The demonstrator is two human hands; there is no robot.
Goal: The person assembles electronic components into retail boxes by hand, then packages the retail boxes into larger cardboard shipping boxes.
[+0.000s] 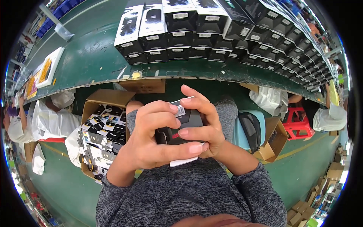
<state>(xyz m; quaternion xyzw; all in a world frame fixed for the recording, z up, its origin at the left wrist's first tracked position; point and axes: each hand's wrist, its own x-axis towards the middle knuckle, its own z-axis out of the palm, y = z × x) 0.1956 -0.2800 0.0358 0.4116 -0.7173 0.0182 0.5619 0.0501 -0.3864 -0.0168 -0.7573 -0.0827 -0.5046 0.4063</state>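
In front of my chest, a small black and white box [192, 119] is held between both hands. A barcode label shows on its far end, and a white edge sticks out below the fingers. My left hand [149, 132] wraps the box from the left, its fingers curled over the top and its thumb stretched across the near side. From the right, my right hand [207, 130] grips it with bent fingers, the index finger raised at the far end. Much of the box is hidden by the fingers.
Rows of stacked black and white boxes [181, 22] stand on the green bench [89, 49]. Left of my legs is a carton [109, 97] full of small printed boxes. On the right are a black pouch [250, 130], an open carton [275, 140] and a red stool [297, 123].
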